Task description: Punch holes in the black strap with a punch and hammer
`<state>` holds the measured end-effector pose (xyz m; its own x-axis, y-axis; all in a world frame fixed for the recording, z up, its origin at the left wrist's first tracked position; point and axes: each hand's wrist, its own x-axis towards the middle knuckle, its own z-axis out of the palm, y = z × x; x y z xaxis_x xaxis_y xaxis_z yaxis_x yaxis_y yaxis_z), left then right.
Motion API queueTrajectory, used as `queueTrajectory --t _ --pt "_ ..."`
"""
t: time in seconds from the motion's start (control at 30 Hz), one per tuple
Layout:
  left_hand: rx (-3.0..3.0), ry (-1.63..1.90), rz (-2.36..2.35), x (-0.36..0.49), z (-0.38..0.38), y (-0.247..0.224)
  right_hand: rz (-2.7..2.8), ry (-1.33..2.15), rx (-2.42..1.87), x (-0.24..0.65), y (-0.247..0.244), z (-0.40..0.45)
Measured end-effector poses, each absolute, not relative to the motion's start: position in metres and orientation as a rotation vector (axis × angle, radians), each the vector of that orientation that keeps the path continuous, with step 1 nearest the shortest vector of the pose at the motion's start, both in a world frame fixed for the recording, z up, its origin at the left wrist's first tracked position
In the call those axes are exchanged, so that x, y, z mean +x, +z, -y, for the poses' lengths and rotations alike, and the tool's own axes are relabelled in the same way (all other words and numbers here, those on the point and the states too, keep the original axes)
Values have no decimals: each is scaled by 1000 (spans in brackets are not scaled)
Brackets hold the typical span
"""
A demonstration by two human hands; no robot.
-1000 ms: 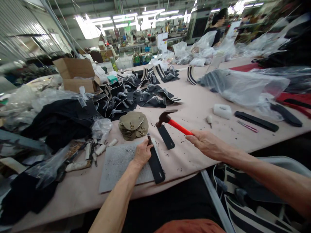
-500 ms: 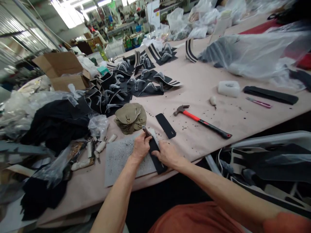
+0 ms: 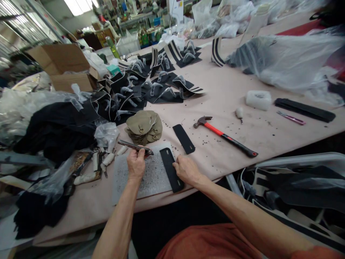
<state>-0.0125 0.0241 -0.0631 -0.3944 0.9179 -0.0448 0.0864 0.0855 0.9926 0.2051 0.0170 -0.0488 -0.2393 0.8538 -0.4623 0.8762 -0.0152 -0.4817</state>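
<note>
My left hand (image 3: 136,164) is closed around a slim, dark metal tool (image 3: 128,144), perhaps a punch, held tilted above a grey speckled board (image 3: 125,180). Across that board's right side lies a black strip (image 3: 170,169) with a small slot near each end. The fingers of my right hand (image 3: 188,170) pinch the strip's right edge. Another black strip (image 3: 183,139) rests on the table just beyond my right hand. A claw hammer (image 3: 225,136) with a red and black handle lies to the right. Olive fabric flaps (image 3: 144,126) with metal rings are stacked behind the board.
Black pieces with plastic-wrapped handles (image 3: 151,86) cover the table's far left, near a cardboard box (image 3: 60,66). White-wrapped tools (image 3: 107,162) lie left of the board. Scissors-like snips (image 3: 291,117) and a black bundle (image 3: 304,109) lie right. A filled bin (image 3: 304,158) stands beside the table.
My left hand has moved left off the strip, taking the metal tool with it and tilting it sideways. The strip's slotted far end is now uncovered. My right hand stays at its edge.
</note>
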Motion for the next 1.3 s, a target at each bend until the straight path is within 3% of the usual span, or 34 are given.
queueTrajectory --t 0.17,0.3,0.4,0.53,0.63,0.83,1.03,1.2,1.3 --pt "1112 1348 -1701 -26 -2 -88 -2022 -1631 1976 209 -50 -24" --pt "1081 1371 -1702 -32 -1 -97 -1984 -1706 2008 221 -33 -62" --pt "1073 1357 -1711 -34 -1 -98 -2026 -1565 2153 236 -14 -120" --pt "1090 1344 -1734 -36 -1 -97 -2050 -1054 2418 251 -3 -176" --pt "1098 1317 -1744 -39 -1 -96 -2064 -816 2390 242 -10 -163" --pt "1137 1276 -1794 -43 -5 -95 -2045 -760 2287 207 -53 -115" --pt "1108 1285 -1766 -41 -4 -92 -2019 -1433 2222 213 -47 -122" --pt "1085 1342 -1734 -42 0 -100 -1744 -2604 1851 202 -22 -92" --pt "1091 1359 -1725 -42 2 -102 -1486 -2855 1682 188 -22 -67"
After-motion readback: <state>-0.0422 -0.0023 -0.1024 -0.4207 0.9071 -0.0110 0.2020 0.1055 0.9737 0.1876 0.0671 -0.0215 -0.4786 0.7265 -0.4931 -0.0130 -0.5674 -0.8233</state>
